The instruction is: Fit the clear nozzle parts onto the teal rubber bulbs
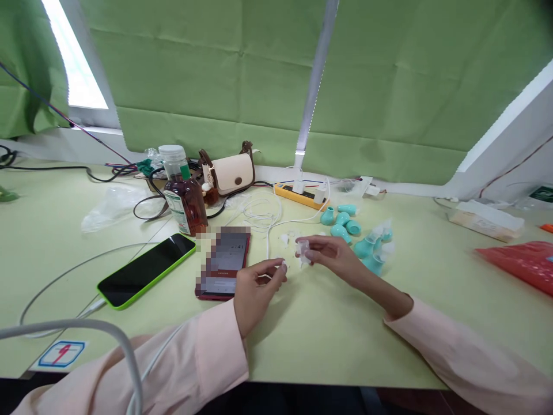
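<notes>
Between the thumb and fingers of my right hand [332, 257] is a translucent plastic piece [303, 251], held upright over the table. My left hand [258, 291] pinches a small white piece [284, 264] at its fingertips, a short way to the left of the translucent one; the two pieces are apart. Small clear bits [284, 238] lie just behind the hands. Several turquoise bulb-shaped parts [340, 232] lie behind my right hand, and more turquoise parts with clear plastic on them [365, 246] are beside my right forearm.
A red phone [224, 259] and a green-edged phone [147, 271] lie left of my hands. Behind them are a bottle [185, 199], a small bag [233, 173] and a yellow power strip [300, 196] with white cables. A red packet [522, 262] lies far right.
</notes>
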A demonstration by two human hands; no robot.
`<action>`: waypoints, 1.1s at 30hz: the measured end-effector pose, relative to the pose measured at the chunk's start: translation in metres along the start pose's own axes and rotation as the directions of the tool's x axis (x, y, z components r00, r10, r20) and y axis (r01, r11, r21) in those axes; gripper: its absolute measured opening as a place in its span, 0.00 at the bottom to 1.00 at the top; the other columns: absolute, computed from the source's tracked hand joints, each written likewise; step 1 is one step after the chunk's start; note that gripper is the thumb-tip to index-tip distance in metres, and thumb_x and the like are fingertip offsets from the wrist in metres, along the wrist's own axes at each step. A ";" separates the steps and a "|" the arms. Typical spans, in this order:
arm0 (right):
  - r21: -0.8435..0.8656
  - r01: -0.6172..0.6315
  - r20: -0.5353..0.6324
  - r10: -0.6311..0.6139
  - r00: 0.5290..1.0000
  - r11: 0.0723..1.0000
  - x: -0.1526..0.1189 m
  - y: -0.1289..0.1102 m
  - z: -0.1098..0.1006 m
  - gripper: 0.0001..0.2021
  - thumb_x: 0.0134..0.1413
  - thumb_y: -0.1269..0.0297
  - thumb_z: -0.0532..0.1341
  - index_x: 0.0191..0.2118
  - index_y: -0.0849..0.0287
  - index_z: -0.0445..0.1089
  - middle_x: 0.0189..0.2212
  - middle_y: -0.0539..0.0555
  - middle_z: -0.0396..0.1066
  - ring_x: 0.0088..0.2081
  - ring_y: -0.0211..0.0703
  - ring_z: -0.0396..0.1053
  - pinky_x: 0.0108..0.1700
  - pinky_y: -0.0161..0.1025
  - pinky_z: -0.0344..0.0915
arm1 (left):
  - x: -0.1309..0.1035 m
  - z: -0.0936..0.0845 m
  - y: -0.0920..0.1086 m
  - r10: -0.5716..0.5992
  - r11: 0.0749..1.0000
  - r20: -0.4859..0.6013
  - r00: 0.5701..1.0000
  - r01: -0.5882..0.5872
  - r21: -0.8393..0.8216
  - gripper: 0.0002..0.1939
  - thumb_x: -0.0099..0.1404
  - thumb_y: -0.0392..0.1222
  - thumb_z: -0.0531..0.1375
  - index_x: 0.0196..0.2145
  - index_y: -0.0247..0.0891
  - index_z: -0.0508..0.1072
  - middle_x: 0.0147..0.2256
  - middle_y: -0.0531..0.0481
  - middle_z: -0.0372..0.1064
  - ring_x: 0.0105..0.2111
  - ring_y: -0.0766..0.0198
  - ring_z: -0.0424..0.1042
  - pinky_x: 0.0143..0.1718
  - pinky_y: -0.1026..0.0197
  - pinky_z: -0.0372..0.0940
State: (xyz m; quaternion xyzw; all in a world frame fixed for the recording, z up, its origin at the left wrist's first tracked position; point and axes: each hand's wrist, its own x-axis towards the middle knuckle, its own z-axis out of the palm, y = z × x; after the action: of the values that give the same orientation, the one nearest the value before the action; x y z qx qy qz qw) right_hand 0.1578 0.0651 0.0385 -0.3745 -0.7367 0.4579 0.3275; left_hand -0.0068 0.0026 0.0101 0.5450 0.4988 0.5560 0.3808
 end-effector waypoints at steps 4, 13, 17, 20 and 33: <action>0.590 -0.276 0.205 0.190 0.960 0.759 -0.028 0.011 0.010 0.14 0.46 0.64 0.58 0.42 0.59 0.64 0.32 0.54 0.66 0.31 0.36 0.63 0.32 0.38 0.61 | -0.002 0.003 0.000 -0.019 1.000 0.057 0.998 0.019 -0.009 0.15 0.52 0.43 0.58 0.35 0.31 0.73 0.24 0.48 0.71 0.21 0.68 0.66 0.25 0.66 0.64; 0.757 -0.300 0.221 0.204 0.954 0.581 -0.038 0.011 0.029 0.13 0.47 0.67 0.59 0.41 0.60 0.66 0.28 0.52 0.63 0.26 0.31 0.61 0.29 0.34 0.58 | -0.011 0.002 0.007 0.194 0.962 0.149 0.970 -0.218 0.162 0.10 0.54 0.40 0.57 0.33 0.35 0.74 0.26 0.49 0.72 0.24 0.66 0.67 0.27 0.66 0.63; 0.757 -0.270 0.181 0.206 0.962 0.594 -0.041 0.009 0.033 0.11 0.45 0.66 0.60 0.38 0.60 0.68 0.28 0.52 0.63 0.25 0.30 0.58 0.27 0.32 0.56 | -0.011 0.001 0.007 0.255 0.941 0.167 0.952 -0.284 0.183 0.09 0.54 0.39 0.57 0.33 0.35 0.74 0.22 0.50 0.70 0.21 0.68 0.65 0.25 0.66 0.61; 0.752 -0.272 0.177 0.214 0.961 0.600 -0.042 0.005 0.034 0.10 0.45 0.67 0.60 0.37 0.60 0.68 0.27 0.51 0.62 0.24 0.29 0.57 0.25 0.31 0.54 | -0.011 0.001 0.006 0.292 0.922 0.171 0.941 -0.324 0.212 0.09 0.55 0.38 0.57 0.32 0.34 0.74 0.20 0.50 0.68 0.20 0.68 0.63 0.24 0.66 0.60; 0.768 -0.273 0.176 0.219 0.960 0.579 -0.045 0.004 0.037 0.12 0.45 0.67 0.60 0.39 0.62 0.68 0.26 0.52 0.62 0.25 0.31 0.56 0.26 0.32 0.54 | -0.011 -0.001 0.002 0.434 0.871 0.125 0.892 -0.450 0.194 0.10 0.54 0.35 0.58 0.36 0.37 0.73 0.20 0.53 0.63 0.21 0.71 0.62 0.22 0.68 0.59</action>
State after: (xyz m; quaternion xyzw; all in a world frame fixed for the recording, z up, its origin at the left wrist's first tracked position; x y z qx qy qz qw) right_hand 0.1506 0.0120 0.0150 -0.2772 -0.4123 0.7858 0.3683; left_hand -0.0063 -0.0086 0.0094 0.7040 0.4037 0.5488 0.2005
